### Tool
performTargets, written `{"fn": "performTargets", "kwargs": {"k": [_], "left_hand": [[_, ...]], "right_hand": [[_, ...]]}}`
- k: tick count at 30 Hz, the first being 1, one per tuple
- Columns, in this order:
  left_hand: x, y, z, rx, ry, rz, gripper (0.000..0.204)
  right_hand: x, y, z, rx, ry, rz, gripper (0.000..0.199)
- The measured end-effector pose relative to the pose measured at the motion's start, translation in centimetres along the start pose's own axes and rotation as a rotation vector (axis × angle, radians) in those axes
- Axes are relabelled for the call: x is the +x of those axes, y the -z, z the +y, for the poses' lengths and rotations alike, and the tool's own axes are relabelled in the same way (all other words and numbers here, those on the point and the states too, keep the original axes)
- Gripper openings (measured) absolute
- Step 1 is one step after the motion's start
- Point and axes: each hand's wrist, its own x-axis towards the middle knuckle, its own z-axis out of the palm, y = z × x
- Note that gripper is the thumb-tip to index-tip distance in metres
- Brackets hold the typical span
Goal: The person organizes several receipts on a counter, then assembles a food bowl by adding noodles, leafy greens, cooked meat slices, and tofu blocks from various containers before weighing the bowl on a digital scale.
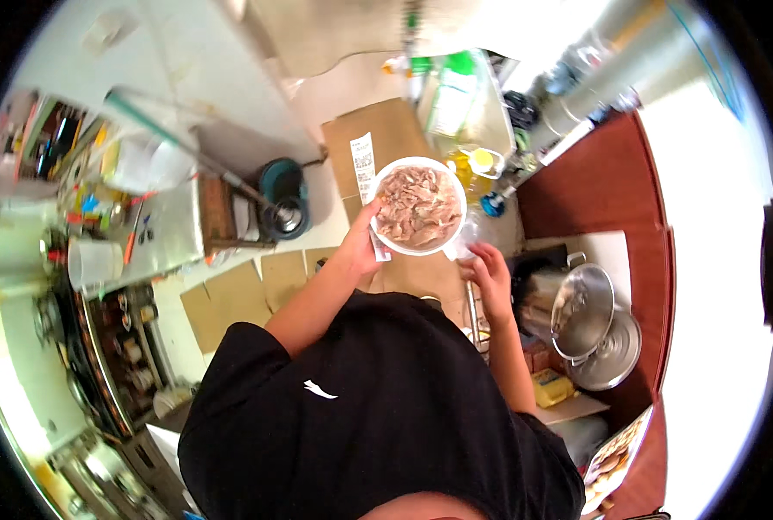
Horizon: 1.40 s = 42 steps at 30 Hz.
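My left hand [360, 243] is closed on the rim and side of a round white tub [419, 250], held out in front of my chest. Pale brown sliced meat [418, 205] fills the tub. A long white printed slip [362, 156] runs behind the tub and my left fingers; whether it is gripped or stuck on is hidden. Just right of the tub, my right hand [490, 276] has its fingers curled at a clear plastic piece [469, 236], seemingly pinching its edge. The shape of that plastic is blurred.
Flattened cardboard [230, 303] covers parts of the floor. A dark bucket [284, 195] stands at the left, near a metal-topped counter [174, 217]. An oil jug [482, 165] is beyond the tub. At the right are a large steel pot [587, 299] and its lid [612, 355].
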Motion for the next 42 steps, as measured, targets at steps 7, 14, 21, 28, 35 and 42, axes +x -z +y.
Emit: {"fn": "performTargets", "kwargs": {"k": [7, 14, 21, 28, 35, 42], "left_hand": [[-8.5, 10.9, 14.4, -0.105, -0.235, -0.031, 0.046], [-14.5, 19.7, 23.5, -0.131, -0.394, 0.258, 0.042], [-20.9, 26.6, 29.9, -0.293, -0.614, 0.355, 0.085], [-21.7, 37.5, 34.7, -0.118, -0.622, 0.578, 0.075], [-23.3, 46.6, 38.6, -0.133, -0.657, 0.893, 0.039], [-25.2, 47.3, 44.4, 0.025, -0.505, 0.903, 0.032]], "right_hand": [[8.3, -23.3, 4.1, 0.331, -0.271, -0.453, 0.056], [12.7, -39.0, 8.3, 0.354, -0.482, -0.699, 0.060], [16.5, -53.5, 12.3, 0.123, -0.685, -0.868, 0.053], [18.4, -64.6, 16.5, 0.021, -0.805, -1.009, 0.044], [19.4, -71.2, 21.2, -0.027, -0.838, -0.987, 0.045], [19.1, -74.2, 23.0, -0.115, -0.750, -0.815, 0.044]]}}
